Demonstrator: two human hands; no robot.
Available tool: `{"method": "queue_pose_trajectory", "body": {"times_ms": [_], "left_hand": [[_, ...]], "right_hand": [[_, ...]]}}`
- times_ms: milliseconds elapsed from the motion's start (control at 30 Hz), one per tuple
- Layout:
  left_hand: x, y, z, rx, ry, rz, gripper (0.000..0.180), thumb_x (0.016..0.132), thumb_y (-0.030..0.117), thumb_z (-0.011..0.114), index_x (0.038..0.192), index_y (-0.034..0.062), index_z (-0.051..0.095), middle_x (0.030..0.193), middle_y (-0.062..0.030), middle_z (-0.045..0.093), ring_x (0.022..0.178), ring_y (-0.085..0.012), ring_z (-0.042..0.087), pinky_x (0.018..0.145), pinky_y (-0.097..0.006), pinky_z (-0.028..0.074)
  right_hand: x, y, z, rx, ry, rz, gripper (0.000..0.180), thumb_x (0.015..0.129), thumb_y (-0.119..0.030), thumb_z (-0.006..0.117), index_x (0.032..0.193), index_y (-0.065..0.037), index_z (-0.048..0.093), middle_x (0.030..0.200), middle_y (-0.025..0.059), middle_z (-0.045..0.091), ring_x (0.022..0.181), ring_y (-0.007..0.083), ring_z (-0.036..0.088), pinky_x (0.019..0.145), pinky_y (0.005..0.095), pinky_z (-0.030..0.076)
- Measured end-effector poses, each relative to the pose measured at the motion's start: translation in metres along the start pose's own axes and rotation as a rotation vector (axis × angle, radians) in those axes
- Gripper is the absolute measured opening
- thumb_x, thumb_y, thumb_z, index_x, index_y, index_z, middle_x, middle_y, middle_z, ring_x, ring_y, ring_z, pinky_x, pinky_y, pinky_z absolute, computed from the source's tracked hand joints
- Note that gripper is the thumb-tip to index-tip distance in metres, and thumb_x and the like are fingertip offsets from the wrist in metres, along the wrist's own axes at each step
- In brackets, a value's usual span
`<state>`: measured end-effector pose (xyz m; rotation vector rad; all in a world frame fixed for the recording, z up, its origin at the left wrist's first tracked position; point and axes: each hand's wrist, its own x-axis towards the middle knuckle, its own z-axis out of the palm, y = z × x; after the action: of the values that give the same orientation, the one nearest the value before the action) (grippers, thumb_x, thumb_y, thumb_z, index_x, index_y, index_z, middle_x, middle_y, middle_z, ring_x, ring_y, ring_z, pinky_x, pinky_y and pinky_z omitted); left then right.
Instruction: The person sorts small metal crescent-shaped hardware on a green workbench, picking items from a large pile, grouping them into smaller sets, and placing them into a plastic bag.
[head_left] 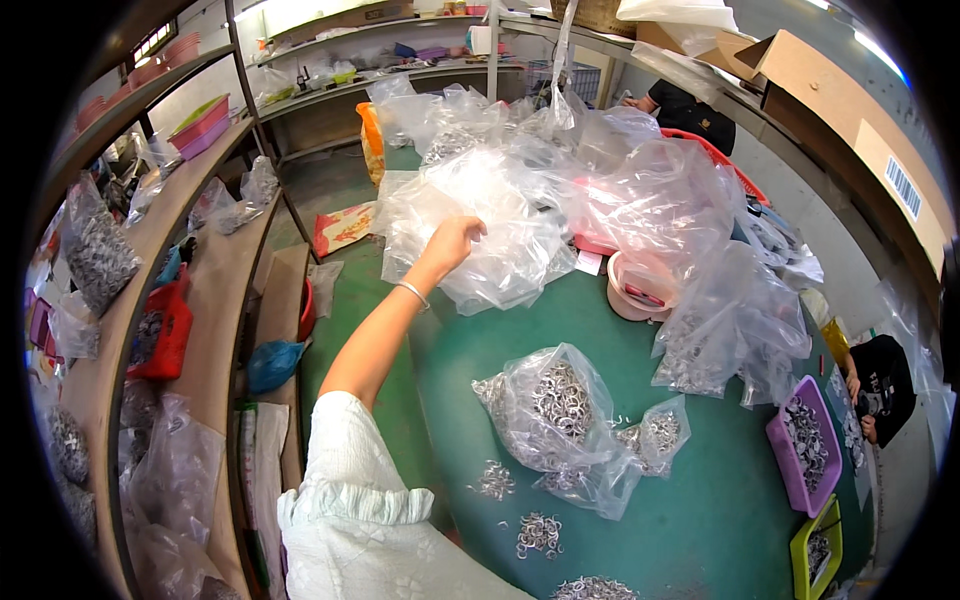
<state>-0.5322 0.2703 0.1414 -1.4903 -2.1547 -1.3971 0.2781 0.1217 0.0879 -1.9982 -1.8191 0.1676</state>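
Observation:
My left hand (457, 241) reaches out over a heap of thin, clear plastic bags (500, 225) at the far side of the green table. Its fingers are curled closed at the film and appear to grip a bag, though the fingertips are partly hidden. My right hand is out of view. Nearer to me lies an open clear bag (560, 400) full of small grey metal rings or clips. A smaller bag of them (660, 435) rests beside it. Loose piles of the pieces (540, 535) lie on the green tabletop (450, 370) in front.
Filled bags (700, 330) and a pink bucket (635, 290) crowd the table's far right. A purple basket (805, 450) and a green basket (818, 550) hold more pieces. Wooden shelves (215, 300) line my left. Two other people (880, 390) are at the right side.

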Motion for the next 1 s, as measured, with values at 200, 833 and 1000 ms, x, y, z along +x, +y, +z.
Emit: {"method": "queue_pose_trajectory", "body": {"times_ms": [200,833,1000], "left_hand": [[-0.005,-0.001,0.002,-0.399,0.128,-0.094,0.02,0.087,-0.006,0.05,0.093,-0.0013,0.069,0.075,-0.0059,0.065,0.071,-0.0131,0.061,0.068,-0.027,0.048],[-0.006,-0.015,0.024,0.557,0.14,-0.056,0.04,0.08,-0.003,0.054,0.118,0.0098,0.06,0.118,-0.0113,0.056,0.117,-0.0288,0.052,0.106,-0.062,0.025],[0.009,0.019,0.034,0.427,0.248,0.105,0.043,0.081,0.0,0.057,0.123,0.0063,0.054,0.121,-0.0156,0.053,0.114,-0.0342,0.052,0.102,-0.053,0.035]], "right_hand": [[0.002,-0.003,0.0,0.03,-0.009,0.019,0.028,0.09,-0.022,0.064,0.088,0.005,0.069,0.075,0.0208,0.067,0.064,0.0327,0.062,0.061,0.0412,0.05],[-0.008,0.01,0.017,0.17,-0.009,0.241,0.025,0.095,-0.018,0.059,0.093,0.006,0.066,0.084,0.0225,0.065,0.075,0.0295,0.06,0.073,0.0394,0.05],[-0.013,0.02,0.014,0.25,0.037,0.229,0.026,0.096,-0.018,0.057,0.094,0.007,0.065,0.088,0.023,0.065,0.078,0.0289,0.058,0.076,0.0395,0.049]]}}
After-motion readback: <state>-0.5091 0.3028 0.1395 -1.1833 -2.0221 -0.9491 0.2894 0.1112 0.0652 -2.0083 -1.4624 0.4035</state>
